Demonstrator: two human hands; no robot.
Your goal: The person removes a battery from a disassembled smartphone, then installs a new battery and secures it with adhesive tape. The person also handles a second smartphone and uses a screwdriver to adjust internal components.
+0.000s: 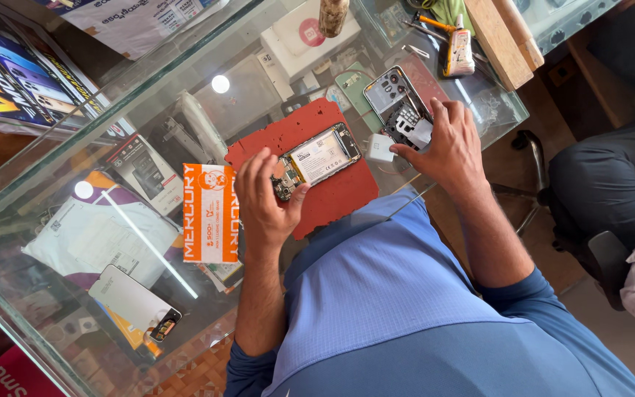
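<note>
- Left hand (267, 197) pinches the bottom end of an opened phone (316, 159) lying on a red mat (259, 143).
- Right hand (446, 143) rests, fingers spread, on a detached phone back cover (397, 99).

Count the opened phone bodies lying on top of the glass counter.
2. One opened phone lies on the red mat at the left hand; the other lies past the mat, under the right hand.

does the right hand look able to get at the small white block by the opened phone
Probably yes: the right hand rests on the back cover, fingertips right beside the white block, and nothing lies between them on the glass counter.
</note>
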